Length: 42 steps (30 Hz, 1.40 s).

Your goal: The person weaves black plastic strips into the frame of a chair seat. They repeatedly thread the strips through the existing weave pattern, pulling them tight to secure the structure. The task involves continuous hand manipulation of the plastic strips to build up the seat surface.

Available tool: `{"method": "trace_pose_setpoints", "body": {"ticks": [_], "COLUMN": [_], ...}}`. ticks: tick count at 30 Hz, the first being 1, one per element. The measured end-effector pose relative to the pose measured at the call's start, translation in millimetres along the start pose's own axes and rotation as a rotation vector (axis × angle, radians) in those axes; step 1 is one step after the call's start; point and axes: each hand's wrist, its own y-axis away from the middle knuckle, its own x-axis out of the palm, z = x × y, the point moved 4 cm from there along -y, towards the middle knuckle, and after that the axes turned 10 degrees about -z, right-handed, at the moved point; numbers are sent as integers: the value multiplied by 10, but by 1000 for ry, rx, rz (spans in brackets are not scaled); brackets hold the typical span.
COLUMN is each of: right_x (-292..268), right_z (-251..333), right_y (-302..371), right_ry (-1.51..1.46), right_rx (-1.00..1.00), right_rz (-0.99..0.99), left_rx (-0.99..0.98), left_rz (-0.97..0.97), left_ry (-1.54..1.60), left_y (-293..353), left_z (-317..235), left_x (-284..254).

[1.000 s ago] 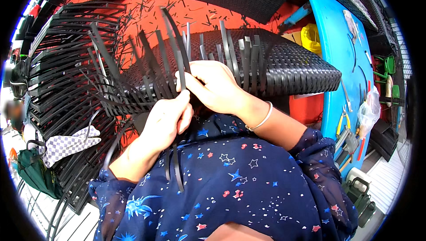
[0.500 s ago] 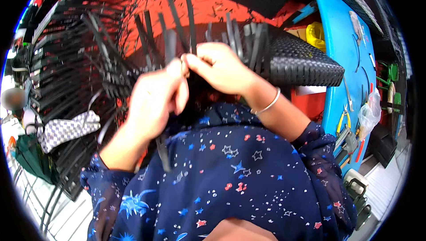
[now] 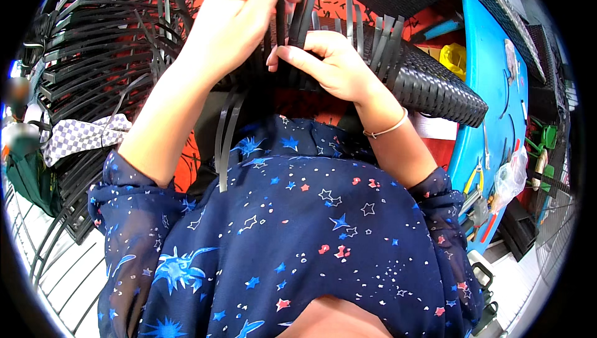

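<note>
A black woven wicker panel (image 3: 435, 89) lies across my lap with several loose black strips (image 3: 367, 30) standing up from its near edge. My left hand (image 3: 242, 11) is raised high and pinches one or two of these black strips (image 3: 298, 8) near the top of the picture. My right hand (image 3: 329, 64) rests on the panel's edge just below, fingers pressed around the base of the same strips. Two strip ends (image 3: 225, 145) hang down over my dark blue star-print top.
A stack of black wicker frames (image 3: 93, 77) fills the left side. A checked cloth (image 3: 81, 139) lies at the left. A blue table (image 3: 497, 108) at the right carries pliers and small tools (image 3: 476, 179). A yellow object (image 3: 454, 58) sits beyond on the red floor.
My left hand has risen from the panel's edge to the top of the picture, pulling the strips upward. My right hand stayed at the weave's edge.
</note>
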Motion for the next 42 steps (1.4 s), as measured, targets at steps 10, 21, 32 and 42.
{"method": "trace_pose_setpoints", "body": {"ticks": [10,21,32,42], "right_x": [-13,-13,-11,-6], "right_z": [-15,11,-43,-24], "right_y": [40,40,44,64], "right_ry": [30,73,55,131], "right_rx": [-1,-18,-51,59], "right_rz": [-32,-27,-38,-36], "left_rx": [-97,309,-3,-198], "left_rz": [4,-191,97,218], "left_ry": [-292,-459,-330,-191], "left_y": [534,364,667,432], "left_z": [486,236,373,731], "left_x": [-217,-339,-139,-93]}}
